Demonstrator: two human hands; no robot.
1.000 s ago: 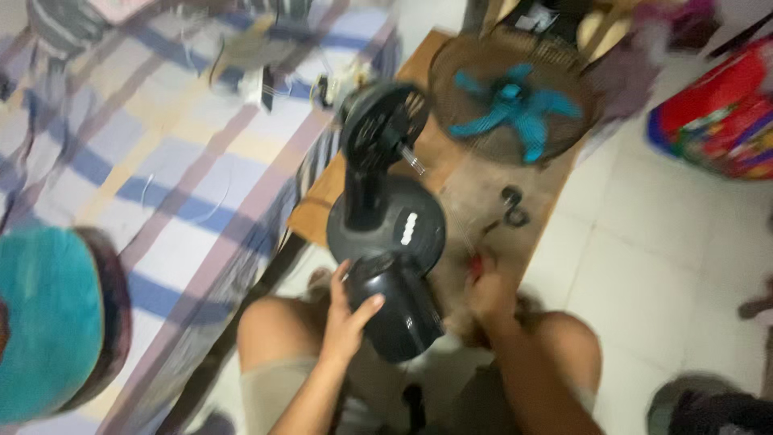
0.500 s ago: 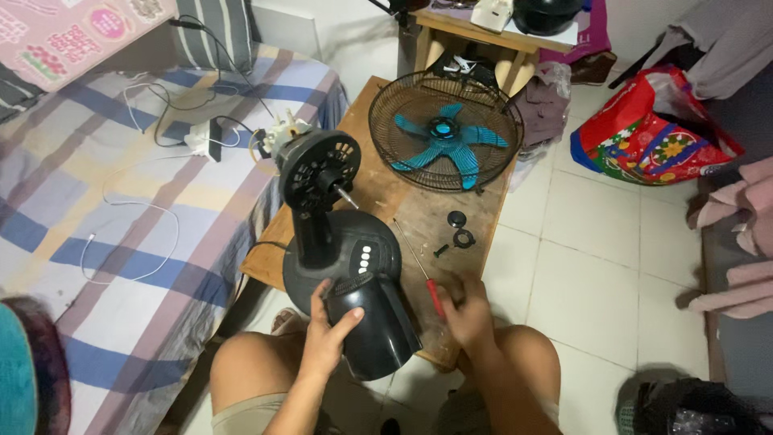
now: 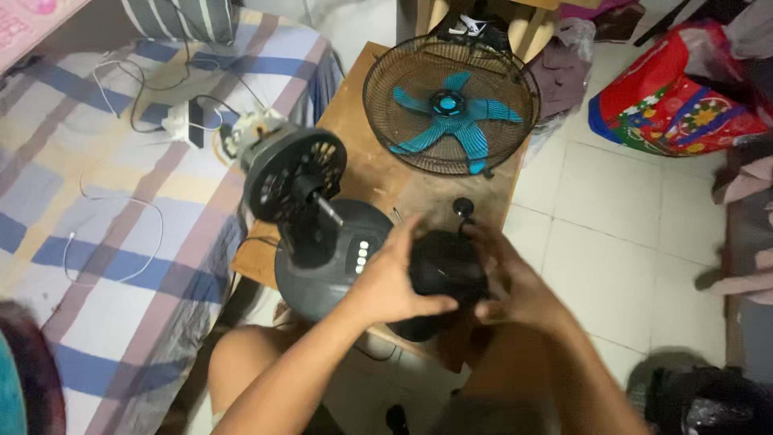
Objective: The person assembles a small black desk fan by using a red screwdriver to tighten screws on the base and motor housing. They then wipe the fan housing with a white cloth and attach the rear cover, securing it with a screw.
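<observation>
Left hand: the left hand (image 3: 394, 278) is closed around the near-left side of the black motor cover (image 3: 445, 270), fingers spread over its top and thumb underneath.
Right hand: the right hand (image 3: 515, 282) now grips the cover's right side, fingers curled on its dark shell; half a second ago it was down on the table by the red-handled screwdriver, which is no longer in view.
Motor cover: it is lifted above the near end of the wooden table (image 3: 366, 161), held between both palms and turned, where before it hung lower at the knees in the left hand alone.
Meaning: with two hands on it, I judge the cover is being handled as the main piece of the fan work, the tool set aside.
Fan base: the round dark fan base (image 3: 322, 270) with its row of pale buttons stands just left of the hands, the motor head (image 3: 294, 173) tilted on its neck with the bare shaft pointing right.
Small parts: a black knob (image 3: 461, 206) lies just beyond the cover.
Far end: the wire grille (image 3: 386, 89) lies flat with the blue blade (image 3: 451, 109) inside it.
Left side: a striped bedsheet (image 3: 97, 217) carries white cables.
Right side: a red bag (image 3: 676, 97) sits on the tiled floor.
</observation>
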